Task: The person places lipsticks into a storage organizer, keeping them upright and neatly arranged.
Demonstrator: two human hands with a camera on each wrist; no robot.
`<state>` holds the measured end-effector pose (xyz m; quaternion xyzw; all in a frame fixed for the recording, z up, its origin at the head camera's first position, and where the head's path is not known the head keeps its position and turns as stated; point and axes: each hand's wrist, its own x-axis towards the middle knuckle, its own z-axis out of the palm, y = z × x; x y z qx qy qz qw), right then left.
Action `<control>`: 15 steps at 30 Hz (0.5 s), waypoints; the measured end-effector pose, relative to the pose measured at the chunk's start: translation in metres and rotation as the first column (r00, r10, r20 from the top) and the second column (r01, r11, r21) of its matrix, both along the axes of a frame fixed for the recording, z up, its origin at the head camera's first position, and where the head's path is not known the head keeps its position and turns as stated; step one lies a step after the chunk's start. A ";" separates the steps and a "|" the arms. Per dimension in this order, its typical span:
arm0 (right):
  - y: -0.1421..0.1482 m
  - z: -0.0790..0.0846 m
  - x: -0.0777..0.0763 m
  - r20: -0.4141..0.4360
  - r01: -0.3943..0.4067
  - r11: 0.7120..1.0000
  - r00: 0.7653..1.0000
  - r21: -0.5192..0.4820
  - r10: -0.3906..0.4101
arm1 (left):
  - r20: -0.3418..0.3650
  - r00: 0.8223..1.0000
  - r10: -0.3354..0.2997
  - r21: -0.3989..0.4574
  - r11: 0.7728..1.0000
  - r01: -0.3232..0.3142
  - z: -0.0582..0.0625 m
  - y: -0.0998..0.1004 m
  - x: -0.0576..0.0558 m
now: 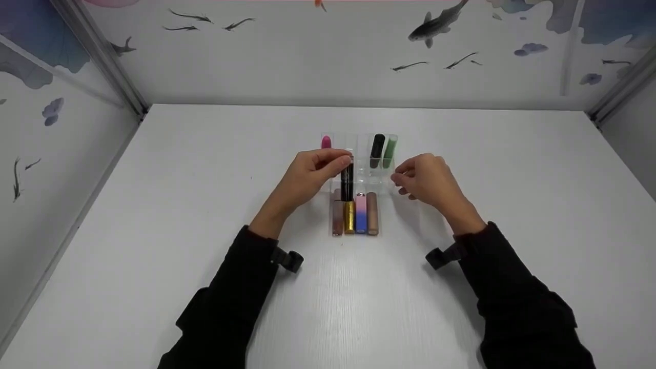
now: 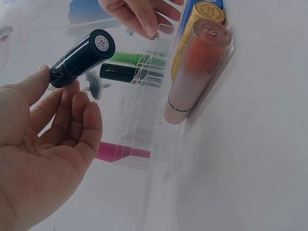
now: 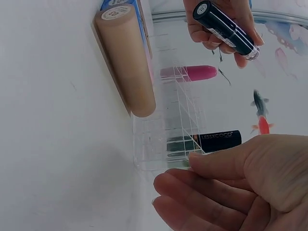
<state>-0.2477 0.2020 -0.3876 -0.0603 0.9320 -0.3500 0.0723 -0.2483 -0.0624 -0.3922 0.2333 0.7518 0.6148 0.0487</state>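
My left hand (image 1: 313, 171) pinches a black lipstick tube (image 2: 84, 57) near its clear end. The tube is raised above a clear plastic organizer (image 1: 362, 173), its round labelled end pointing toward me. At the organizer's right side is my right hand (image 1: 426, 179), with thumb and fingertips gripping the edge. A pink tube (image 3: 202, 73) stands in the back left of the organizer. Black (image 1: 378, 145) and green (image 1: 391, 148) tubes occupy the back right. Along the front sit a reddish lip gloss (image 2: 199, 62), a gold tube (image 1: 349, 218), a pink-and-blue tube (image 1: 361, 212) and a beige-brown tube (image 3: 126, 60).
The organizer stands on a white table (image 1: 205, 154). White panels (image 1: 307, 56) printed with fish and flowers rise behind and beside it. Metal posts (image 1: 102, 61) mark the back corners. Small black cameras (image 1: 290, 260) project from both wrists.
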 end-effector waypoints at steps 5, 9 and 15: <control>0.000 0.000 0.000 0.048 -0.010 1.000 0.999 -0.024 0.011 | -0.010 1.000 0.001 -0.004 1.000 -0.001 0.000 0.000 0.000; 0.000 0.002 0.001 0.070 -0.012 0.999 0.997 -0.045 0.016 | -0.009 1.000 0.012 0.002 1.000 -0.012 0.000 0.000 0.000; -0.001 0.002 0.001 0.100 -0.017 0.998 0.995 -0.068 0.024 | -0.026 0.999 0.031 0.006 0.999 -0.031 -0.001 -0.001 -0.001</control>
